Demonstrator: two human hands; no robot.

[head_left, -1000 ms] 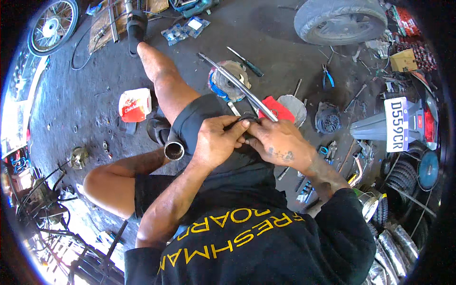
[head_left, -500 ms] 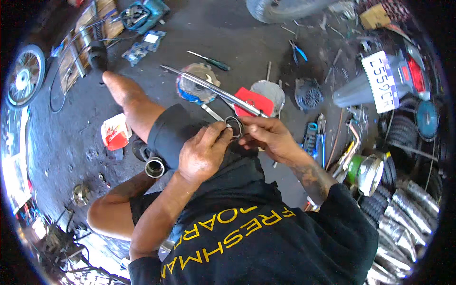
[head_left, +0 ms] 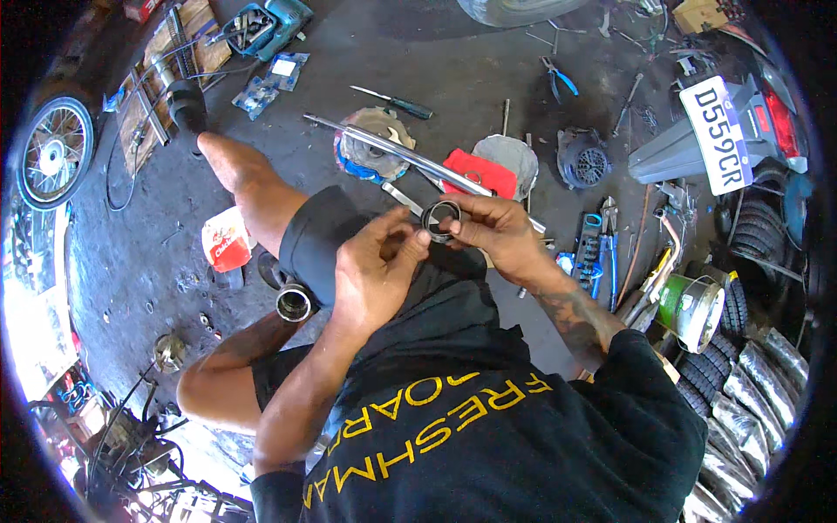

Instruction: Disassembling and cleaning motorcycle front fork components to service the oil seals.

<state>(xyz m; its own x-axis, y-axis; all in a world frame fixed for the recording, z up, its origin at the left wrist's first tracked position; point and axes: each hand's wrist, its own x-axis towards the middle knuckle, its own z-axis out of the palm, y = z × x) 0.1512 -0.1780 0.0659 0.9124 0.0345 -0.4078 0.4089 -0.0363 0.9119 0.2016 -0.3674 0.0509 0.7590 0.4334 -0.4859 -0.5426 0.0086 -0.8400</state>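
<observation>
A small black ring (head_left: 440, 219) sits between both hands above my lap. My right hand (head_left: 493, 228) grips it from the right, with thumb and fingers curled around its rim. My left hand (head_left: 377, 272) pinches its left edge with the fingertips. I am sitting on the dark concrete floor with my left knee (head_left: 314, 235) bent under the hands. A short metal sleeve (head_left: 295, 302) lies by that knee.
A chrome tube (head_left: 392, 152), a red cloth (head_left: 478, 173), a screwdriver (head_left: 397, 103), blue pliers (head_left: 558, 78) and a black fan cover (head_left: 582, 161) lie ahead. A motorbike tail (head_left: 697, 139), green tin (head_left: 689, 309) and tyres (head_left: 767, 383) are at right; a spoked wheel (head_left: 51, 157) at left.
The view has swung, so the floor things slid down and left in the picture. Both hands stayed together on the ring, which now shows more plainly between the fingers.
</observation>
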